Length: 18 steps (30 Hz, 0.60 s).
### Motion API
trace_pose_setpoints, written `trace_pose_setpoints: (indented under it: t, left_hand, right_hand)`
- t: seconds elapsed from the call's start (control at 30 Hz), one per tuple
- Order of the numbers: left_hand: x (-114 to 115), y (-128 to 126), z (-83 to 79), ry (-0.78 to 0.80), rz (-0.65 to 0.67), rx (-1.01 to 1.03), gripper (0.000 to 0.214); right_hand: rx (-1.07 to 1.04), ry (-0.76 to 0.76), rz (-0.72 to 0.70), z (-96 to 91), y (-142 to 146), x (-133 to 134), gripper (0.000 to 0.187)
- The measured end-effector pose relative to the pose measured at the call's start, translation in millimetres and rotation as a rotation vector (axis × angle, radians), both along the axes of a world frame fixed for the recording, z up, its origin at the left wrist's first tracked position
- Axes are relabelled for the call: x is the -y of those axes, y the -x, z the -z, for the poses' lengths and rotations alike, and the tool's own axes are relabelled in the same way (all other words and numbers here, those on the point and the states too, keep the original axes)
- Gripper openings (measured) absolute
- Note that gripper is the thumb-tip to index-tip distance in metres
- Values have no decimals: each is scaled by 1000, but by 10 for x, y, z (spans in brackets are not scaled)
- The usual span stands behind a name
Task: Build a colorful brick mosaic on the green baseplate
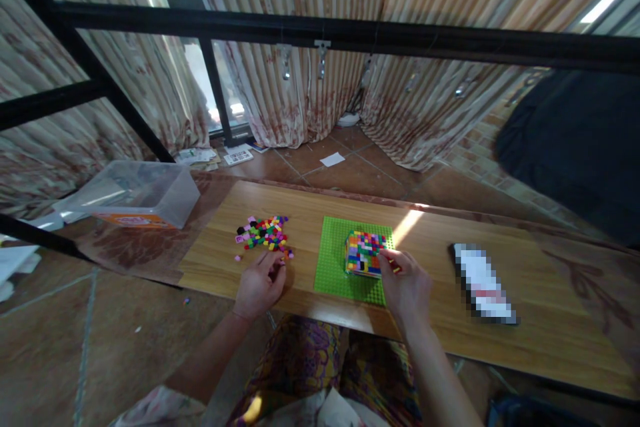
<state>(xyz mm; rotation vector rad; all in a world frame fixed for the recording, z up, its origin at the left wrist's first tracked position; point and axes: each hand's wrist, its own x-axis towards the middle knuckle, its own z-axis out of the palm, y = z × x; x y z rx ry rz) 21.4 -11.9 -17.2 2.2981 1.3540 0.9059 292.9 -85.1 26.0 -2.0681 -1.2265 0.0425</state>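
Note:
On a green studded baseplate (330, 257) stands a low rectangular block of multicoloured toy bricks (363, 253). My right hand (409, 287) is at the block's right side, thumb and forefinger pinched together at its edge. A small yellow and red toy brick (397, 267) shows among those fingers. Further left, a pile of loose toy bricks (265, 232) in many colours lies on the wooden table. My left hand (260, 285) rests at the near edge of this pile with its fingers curled into a pinch. What its fingertips hold is too small to make out.
A clear plastic box (175, 197) with an orange label is beyond the table's left end. A dark flat device (483, 283) with a blurred screen lies on the table (540, 320) at right. Black metal bars (300, 23) cross in front of striped curtains. One small brick (187, 301) is on the floor.

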Motion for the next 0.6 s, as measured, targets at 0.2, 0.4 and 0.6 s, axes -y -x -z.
trace_pose_setpoints:
  t: [0.2, 0.4, 0.6]
  left_hand:
    - [7, -4, -1, 2, 6, 7, 18]
    - [22, -9, -11, 6, 4, 10, 18]
    - [21, -10, -9, -7, 0, 21, 16]
  right_hand:
    - [-86, 28, 55, 18, -11, -33, 37]
    - [-65, 26, 54, 14, -45, 8, 36]
    - [-180, -15, 85, 3, -69, 30, 34]
